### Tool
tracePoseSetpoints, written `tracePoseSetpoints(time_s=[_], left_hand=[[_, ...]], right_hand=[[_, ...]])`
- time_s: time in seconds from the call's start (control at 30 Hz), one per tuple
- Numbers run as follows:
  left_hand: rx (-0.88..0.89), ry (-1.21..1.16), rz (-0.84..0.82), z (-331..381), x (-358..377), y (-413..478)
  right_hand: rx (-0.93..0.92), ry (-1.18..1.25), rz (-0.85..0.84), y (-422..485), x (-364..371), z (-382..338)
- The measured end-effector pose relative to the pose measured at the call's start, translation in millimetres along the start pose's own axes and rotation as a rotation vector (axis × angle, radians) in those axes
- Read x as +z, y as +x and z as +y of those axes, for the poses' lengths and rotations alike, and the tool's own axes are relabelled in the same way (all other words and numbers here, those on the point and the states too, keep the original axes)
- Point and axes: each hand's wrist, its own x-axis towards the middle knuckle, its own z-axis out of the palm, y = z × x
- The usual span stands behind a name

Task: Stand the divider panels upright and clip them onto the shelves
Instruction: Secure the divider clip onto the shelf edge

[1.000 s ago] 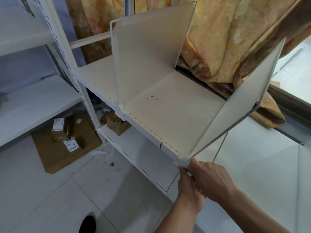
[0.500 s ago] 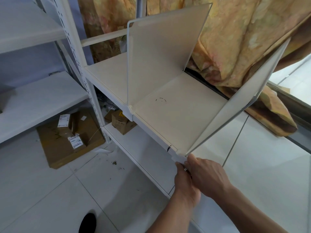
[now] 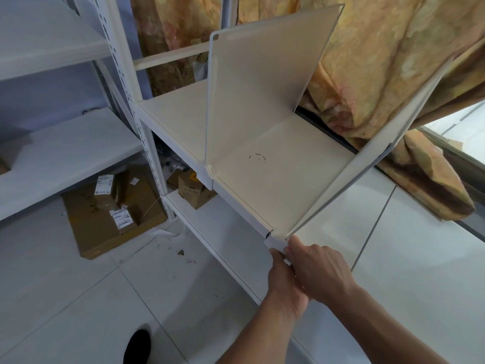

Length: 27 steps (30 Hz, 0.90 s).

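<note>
Near divider panel (image 3: pixel 367 164): stands on the cream shelf (image 3: pixel 283 169) at its right end, leaning right; long axis runs front edge to back; upper corner blurred against the curtain (image 3: pixel 380 61). Front clip (image 3: pixel 274 243): mostly hidden by fingers. Left hand (image 3: pixel 284 279): pinched on the clip at the shelf lip. Right hand (image 3: pixel 319 269): closed over the same corner; its fingertips are out of sight. Far divider panel (image 3: pixel 257 88): upright, same axis, mid-shelf.

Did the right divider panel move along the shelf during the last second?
No. The right divider panel stays at the shelf's right end, near the black mark; both hands remain at its front clip.
</note>
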Motion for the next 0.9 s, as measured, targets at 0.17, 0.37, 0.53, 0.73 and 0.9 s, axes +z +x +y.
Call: tracePoseSetpoints(time_s=[0.17, 0.37, 0.53, 0.73, 0.9], left_hand=[[-0.029, -0.015, -0.006, 4.6, 0.1, -2.8], [-0.035, -0.027, -0.019, 7.1, 3.5, -7.5], [-0.049, -0.025, -0.006, 7.7, 5.2, -9.6], [-0.044, -0.037, -0.021, 8.1, 5.8, -12.7], [-0.021, -0.022, -0.028, 8.0, 5.2, -10.8]], right_hand=[[0.0, -0.003, 0.009, 2.3, -0.9, -2.8], [0.017, -0.007, 0.009, 3.0, 0.3, -4.6], [0.018, 0.008, 0.002, 2.9, 0.3, -4.6], [0.021, 0.02, 0.007, 3.0, 2.2, -4.6], [0.022, 0.059, 0.039, 2.9, 3.5, -4.7]])
